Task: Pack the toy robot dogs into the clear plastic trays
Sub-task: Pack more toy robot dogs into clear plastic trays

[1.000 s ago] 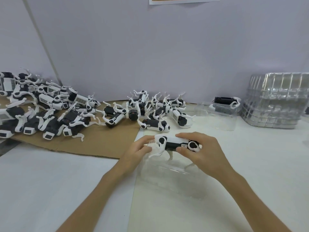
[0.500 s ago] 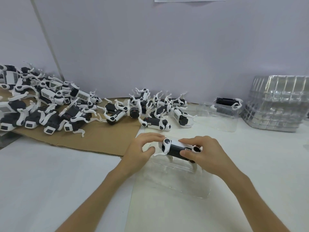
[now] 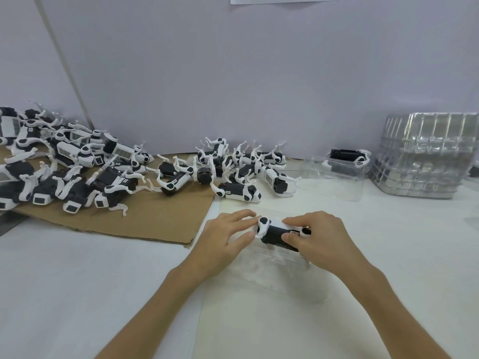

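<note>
A black-and-white toy robot dog point(image 3: 276, 231) lies on its side in the far half of a clear plastic tray point(image 3: 274, 278) on the white table in front of me. My right hand point(image 3: 320, 235) holds the dog's right end, fingertips on its body. The fingers of my left hand point(image 3: 225, 235) lie fairly straight, and their tips touch the dog's white left end. The dog's legs point down into the tray and are partly hidden.
Several loose toy dogs point(image 3: 241, 167) lie on and beside a brown cardboard sheet point(image 3: 145, 216) at the left and middle back. Another clear tray point(image 3: 334, 177) holding one dog stands at the back right, next to a tall stack of clear trays point(image 3: 425, 156).
Both hands have lowered the dog from above the tray down into it. The dog has turned from upright onto its side, and the legs now sit inside the tray.
</note>
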